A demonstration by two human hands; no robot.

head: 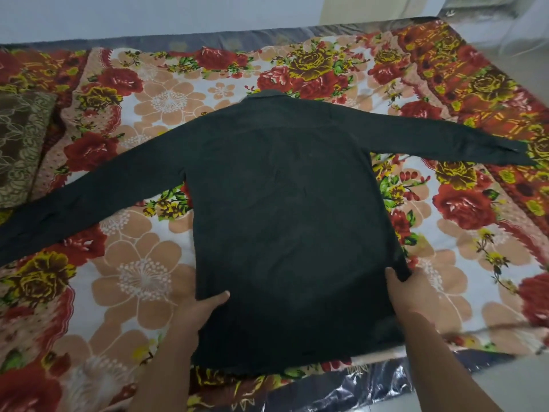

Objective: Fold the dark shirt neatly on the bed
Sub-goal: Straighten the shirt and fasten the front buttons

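Note:
The dark shirt (285, 209) lies flat, back side up, on the floral bedspread (142, 281), collar toward the far edge and both long sleeves spread out to the sides. My left hand (205, 304) grips the shirt's left side edge low down, thumb on top of the cloth. At the right side edge my right hand (407, 292) pinches the fabric, which bunches up slightly between thumb and fingers. The hem lies close to the near edge of the bed.
A brown patterned pillow (20, 144) sits at the bed's left side, near the left sleeve's end. The right sleeve's cuff (517, 153) reaches toward the bed's right edge. A white wall runs behind the bed; pale floor shows at right.

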